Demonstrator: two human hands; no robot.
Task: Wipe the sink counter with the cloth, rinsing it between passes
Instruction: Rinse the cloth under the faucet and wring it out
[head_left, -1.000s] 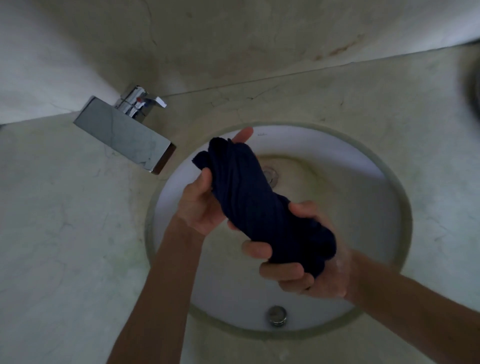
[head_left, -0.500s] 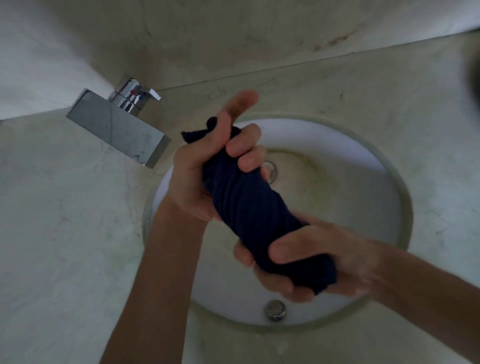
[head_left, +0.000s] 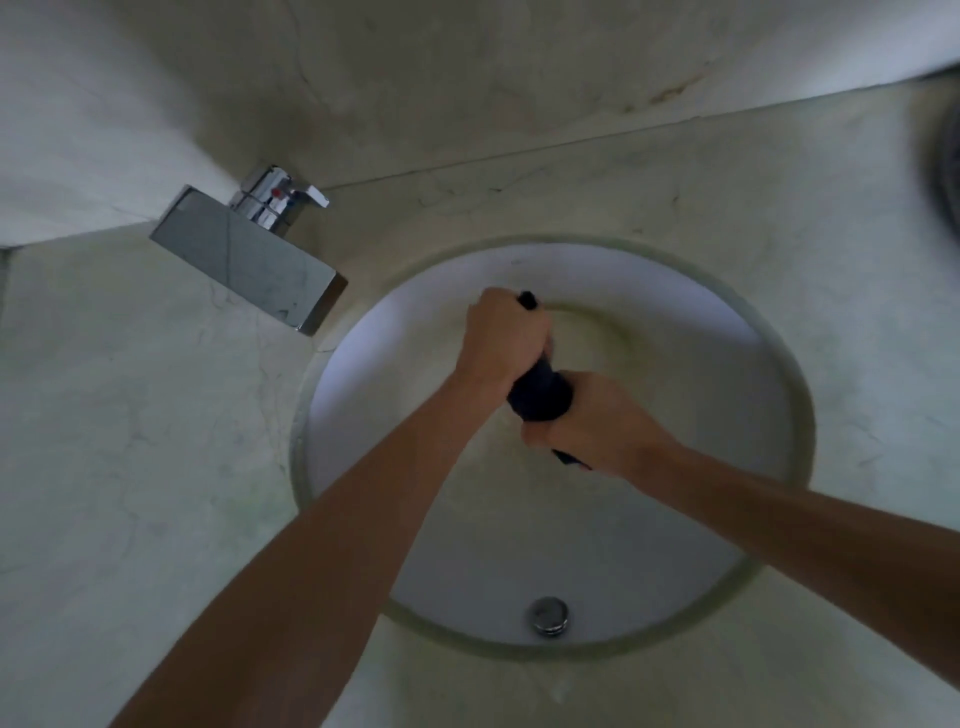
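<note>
a person's two bare arms are reaching over a round white sink (head_left: 727, 561) set in a pale marble counter (head_left: 130, 441). the left hand (head_left: 504, 340) and right hand (head_left: 605, 423) are both gripping a rolled dark blue cloth (head_left: 540, 395) with fingers curled tightly round it, holding it above the basin. a chrome faucet (head_left: 249, 254) is standing at the upper left.

Cloth (head_left: 540, 396) between both hands — above sink (head_left: 649, 582), faucet (head_left: 249, 257) left.
</note>
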